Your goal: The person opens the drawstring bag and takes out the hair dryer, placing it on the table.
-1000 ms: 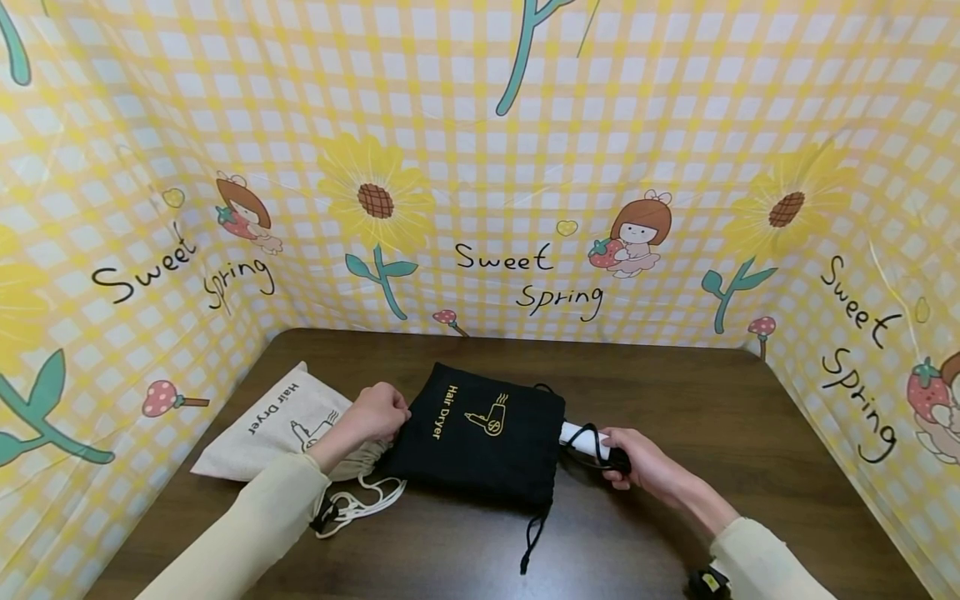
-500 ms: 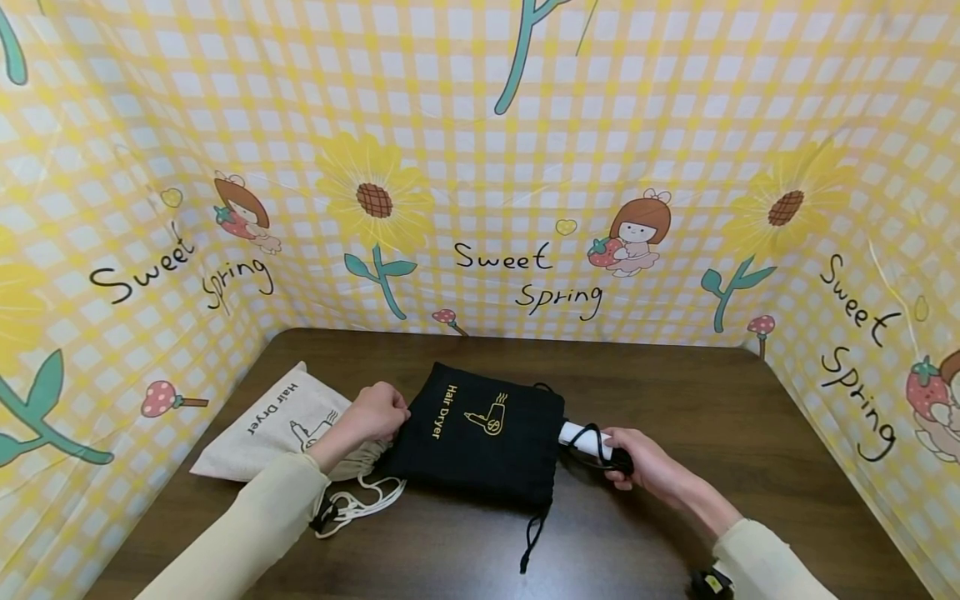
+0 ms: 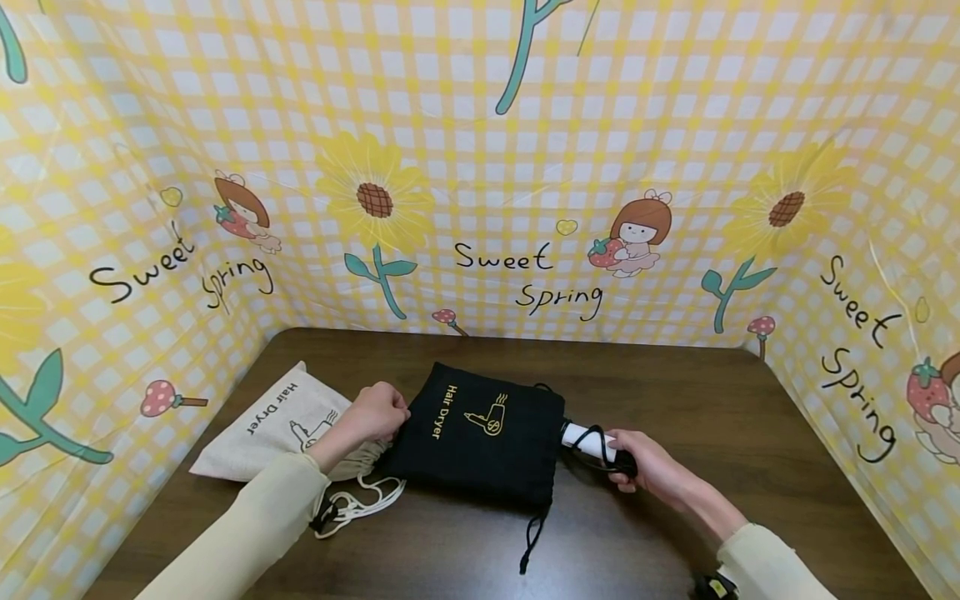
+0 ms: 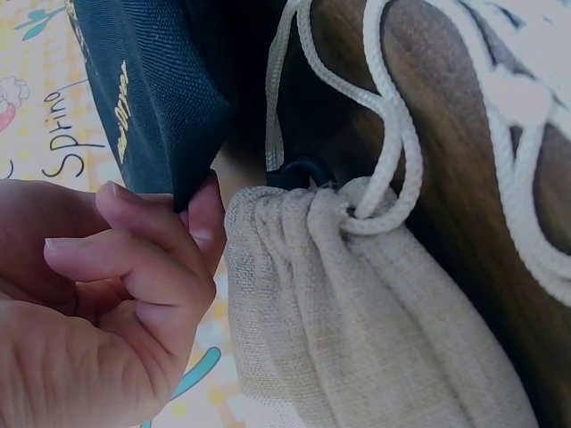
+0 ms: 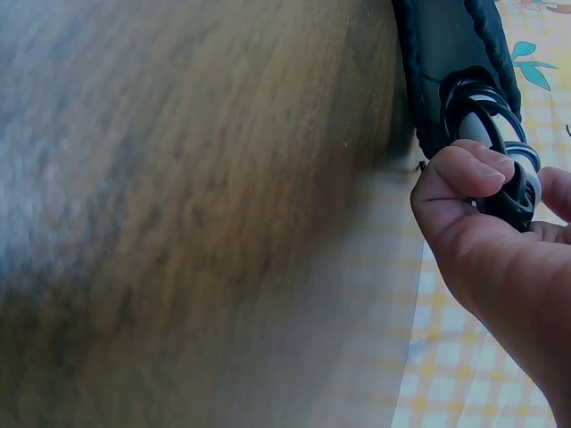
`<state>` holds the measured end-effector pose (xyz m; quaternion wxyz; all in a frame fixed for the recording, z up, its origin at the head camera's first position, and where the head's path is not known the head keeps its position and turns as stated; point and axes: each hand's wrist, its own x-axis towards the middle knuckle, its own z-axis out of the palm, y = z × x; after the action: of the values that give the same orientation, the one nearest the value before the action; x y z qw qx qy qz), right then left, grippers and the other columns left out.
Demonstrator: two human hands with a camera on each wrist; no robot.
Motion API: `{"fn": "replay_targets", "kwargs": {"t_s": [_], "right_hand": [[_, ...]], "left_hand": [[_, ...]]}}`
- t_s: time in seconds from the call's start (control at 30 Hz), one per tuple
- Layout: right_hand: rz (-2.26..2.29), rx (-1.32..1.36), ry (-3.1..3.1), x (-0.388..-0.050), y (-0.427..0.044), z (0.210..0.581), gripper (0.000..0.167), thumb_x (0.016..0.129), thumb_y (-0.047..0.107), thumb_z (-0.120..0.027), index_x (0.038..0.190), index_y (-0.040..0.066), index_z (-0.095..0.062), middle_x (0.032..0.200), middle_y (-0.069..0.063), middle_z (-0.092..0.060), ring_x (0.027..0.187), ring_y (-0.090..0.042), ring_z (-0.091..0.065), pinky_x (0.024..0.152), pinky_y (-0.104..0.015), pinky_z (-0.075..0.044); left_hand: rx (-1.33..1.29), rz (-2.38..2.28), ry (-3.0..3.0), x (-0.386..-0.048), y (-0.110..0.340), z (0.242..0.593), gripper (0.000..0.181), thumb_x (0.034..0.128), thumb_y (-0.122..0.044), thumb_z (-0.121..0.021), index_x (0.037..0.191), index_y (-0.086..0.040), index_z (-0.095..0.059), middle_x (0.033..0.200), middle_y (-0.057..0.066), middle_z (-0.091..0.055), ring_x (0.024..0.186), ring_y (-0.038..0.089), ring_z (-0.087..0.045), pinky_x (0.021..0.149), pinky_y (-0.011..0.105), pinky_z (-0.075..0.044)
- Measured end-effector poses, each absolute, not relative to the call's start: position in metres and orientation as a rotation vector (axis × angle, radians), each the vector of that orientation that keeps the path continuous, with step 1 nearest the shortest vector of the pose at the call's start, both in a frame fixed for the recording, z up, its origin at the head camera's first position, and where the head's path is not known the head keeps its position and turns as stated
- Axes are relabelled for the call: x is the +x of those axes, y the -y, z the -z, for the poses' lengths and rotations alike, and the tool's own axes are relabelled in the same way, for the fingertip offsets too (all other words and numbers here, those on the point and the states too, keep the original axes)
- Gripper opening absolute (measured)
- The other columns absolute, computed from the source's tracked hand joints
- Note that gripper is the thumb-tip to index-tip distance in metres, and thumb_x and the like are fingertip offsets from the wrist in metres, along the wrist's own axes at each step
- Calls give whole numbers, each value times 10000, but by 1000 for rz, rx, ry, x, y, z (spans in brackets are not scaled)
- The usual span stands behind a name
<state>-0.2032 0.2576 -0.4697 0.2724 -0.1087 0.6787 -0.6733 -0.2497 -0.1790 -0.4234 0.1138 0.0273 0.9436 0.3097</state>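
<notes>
1. The table carries the lot.
2. The black bag lies mid-table, one corner toward the far edge, its mouth facing the right edge.
3. The pale bag sits by the left edge, just beside the black one; I'd leave it alone.
4. My hands are both busy: the left hand pinches the black bag at its closed end, and the right hand grips the outer end of the handle.
5. The handle sticks out of the mouth toward the right edge; what lies inside is hidden. I judge the step to be drawing it out, with the left hand as anchor. The next move seems to call for a steady pull toward the right edge.
6. The white string trails from the pale bag toward the near edge.
7. The cord loops round the handle. It could snag, so I'd keep those loops gathered.
8. The black string trails from the mouth toward the near edge.
</notes>
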Motion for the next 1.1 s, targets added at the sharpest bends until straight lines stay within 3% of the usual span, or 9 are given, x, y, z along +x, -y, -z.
{"fn": "replay_targets", "kwargs": {"t_s": [1.1], "right_hand": [[1847,-296,-1812,-198,-264,469,323,1065,104,-360,1283,-132,-391,880,-76,-522,662,-121,-469,596,-241,-406]], "left_hand": [[38,-915,-2735,-252,179,423,278,1022,-96,-624,754,-55,-688,548,40,-585,483,154,-564,472,260,-438]]}}
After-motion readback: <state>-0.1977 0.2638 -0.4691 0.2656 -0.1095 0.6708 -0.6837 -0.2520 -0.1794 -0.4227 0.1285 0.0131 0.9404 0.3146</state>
